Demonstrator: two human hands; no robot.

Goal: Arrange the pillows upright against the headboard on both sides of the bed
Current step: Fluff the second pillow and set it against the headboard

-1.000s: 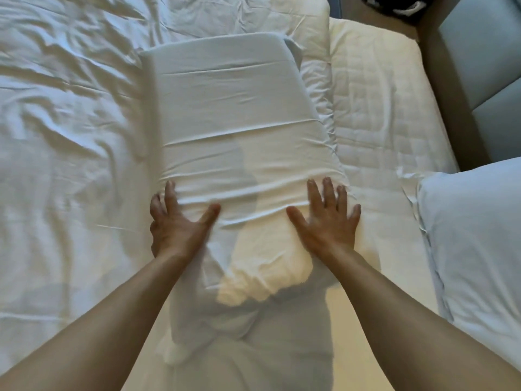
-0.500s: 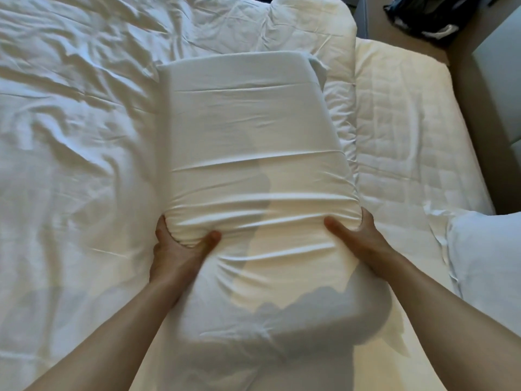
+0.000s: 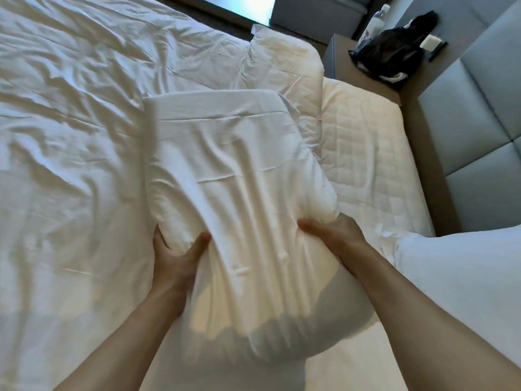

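A long white pillow (image 3: pixel 236 176) lies lengthwise in front of me on the bed, its near end lifted and bulging. My left hand (image 3: pixel 174 252) grips its left edge, thumb pressed into the top. On the right edge my right hand (image 3: pixel 335 235) is closed around the fabric. A second white pillow (image 3: pixel 462 280) lies at the lower right, close to the grey padded headboard (image 3: pixel 476 128). The fingers of both hands are hidden under the pillow.
A rumpled white duvet (image 3: pixel 70 136) covers the left of the bed, its folded edge beside the bare quilted mattress (image 3: pixel 369 153). A bedside table (image 3: pixel 344 49) at the upper right carries a black bag (image 3: pixel 392 52) and a bottle (image 3: pixel 375 21).
Both hands went from lying flat on the pillow to gripping its two sides. The pillow's near end has risen off the bed and the view has tilted up toward the bedside table.
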